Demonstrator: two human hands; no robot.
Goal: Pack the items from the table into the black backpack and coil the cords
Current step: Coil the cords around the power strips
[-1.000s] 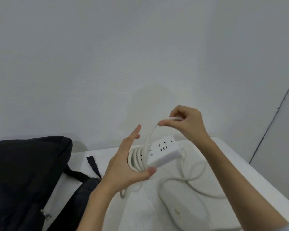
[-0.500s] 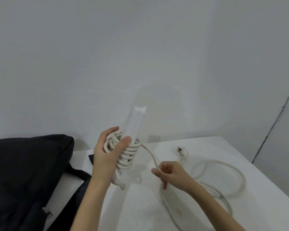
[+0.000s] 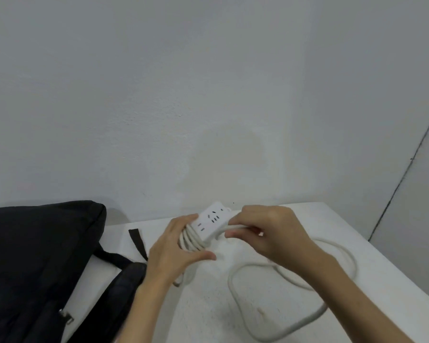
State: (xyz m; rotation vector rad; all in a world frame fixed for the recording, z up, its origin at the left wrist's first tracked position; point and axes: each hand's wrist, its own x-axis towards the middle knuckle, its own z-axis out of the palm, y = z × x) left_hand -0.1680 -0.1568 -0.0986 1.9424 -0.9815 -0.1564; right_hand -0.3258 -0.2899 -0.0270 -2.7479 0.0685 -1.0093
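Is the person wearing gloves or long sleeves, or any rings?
No gloves: both the left hand and the right hand are bare. Both forearms are bare too, with no sleeves, watch or bracelets showing. No rings are visible on the fingers that show.

Backpack (image 3: 35,263) left on table (image 3: 382,280), power strip (image 3: 212,222) center, loose cord (image 3: 295,280) right.

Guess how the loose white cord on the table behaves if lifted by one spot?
The loose cord lies in soft curves, so it probably droops. Its thick jacket looks springy, so wraps on the power strip may uncoil if released.
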